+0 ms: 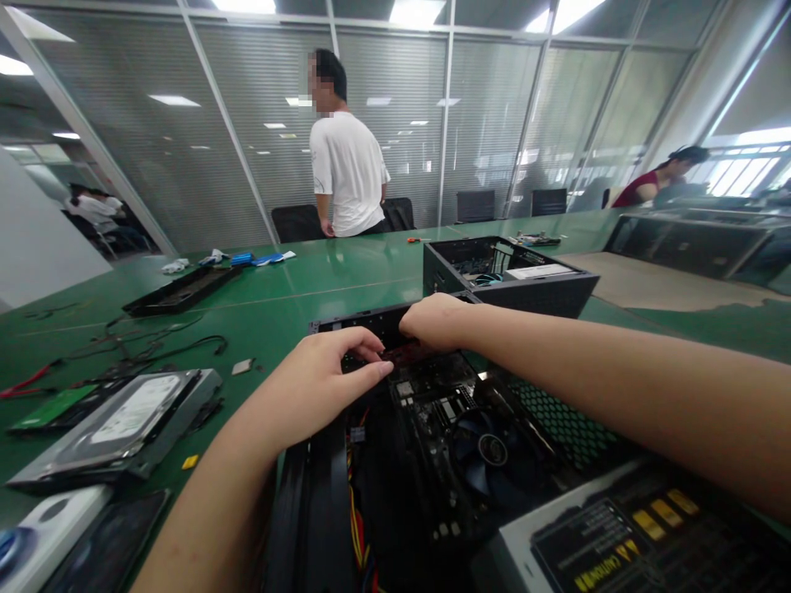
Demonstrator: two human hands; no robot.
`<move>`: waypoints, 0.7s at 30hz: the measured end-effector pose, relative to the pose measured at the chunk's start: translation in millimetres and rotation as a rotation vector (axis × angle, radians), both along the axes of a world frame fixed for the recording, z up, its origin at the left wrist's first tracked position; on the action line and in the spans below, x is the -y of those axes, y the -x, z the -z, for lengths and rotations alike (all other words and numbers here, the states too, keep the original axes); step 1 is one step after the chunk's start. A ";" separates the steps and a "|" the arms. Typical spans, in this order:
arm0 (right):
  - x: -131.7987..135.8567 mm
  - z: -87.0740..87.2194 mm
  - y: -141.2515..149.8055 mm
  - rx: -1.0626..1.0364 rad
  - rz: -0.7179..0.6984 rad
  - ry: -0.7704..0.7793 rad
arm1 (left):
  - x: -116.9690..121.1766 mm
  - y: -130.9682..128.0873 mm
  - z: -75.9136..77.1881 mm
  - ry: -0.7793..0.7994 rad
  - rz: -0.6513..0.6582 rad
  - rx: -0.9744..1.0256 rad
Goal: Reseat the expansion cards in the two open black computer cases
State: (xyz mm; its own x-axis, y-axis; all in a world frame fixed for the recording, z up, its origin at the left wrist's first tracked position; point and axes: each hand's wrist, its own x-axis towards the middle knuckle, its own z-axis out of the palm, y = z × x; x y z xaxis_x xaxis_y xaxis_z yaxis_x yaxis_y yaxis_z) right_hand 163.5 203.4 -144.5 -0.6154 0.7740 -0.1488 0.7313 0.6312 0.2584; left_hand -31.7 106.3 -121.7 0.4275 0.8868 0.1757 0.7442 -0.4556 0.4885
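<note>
An open black computer case [346, 323] lies on the green table in front of me, with a motherboard [432, 403] and a round cooler fan [488, 449] inside. Both my hands reach into its far end. My left hand [321, 383] pinches thumb and fingers on a dark reddish card [408, 354] seated near the rear wall. My right hand [436, 321] is curled over the same card from above, its fingertips hidden. A power supply [593, 535] with a yellow caution label sits at the near right of the case.
A hard drive [133, 420] in a metal bracket lies at left, near loose cables [142, 346] and a green circuit board [53, 408]. A second open case [512, 280] stands behind. A case panel [179, 292] lies far left. A person in a white shirt [346, 173] stands beyond the table; another sits far right.
</note>
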 end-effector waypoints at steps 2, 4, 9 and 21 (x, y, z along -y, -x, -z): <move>0.5 -0.3 -0.2 0.002 -0.008 -0.017 | -0.1 0.4 0.1 0.000 0.004 -0.002; 1.4 -0.5 0.0 0.023 -0.018 -0.037 | -0.5 0.9 0.5 0.003 0.009 -0.003; 3.4 -0.5 0.6 0.083 -0.017 -0.061 | -1.9 1.5 2.4 0.012 0.019 -0.014; 1.8 1.5 2.1 0.100 -0.012 -0.057 | -2.3 1.9 2.0 0.009 0.024 -0.023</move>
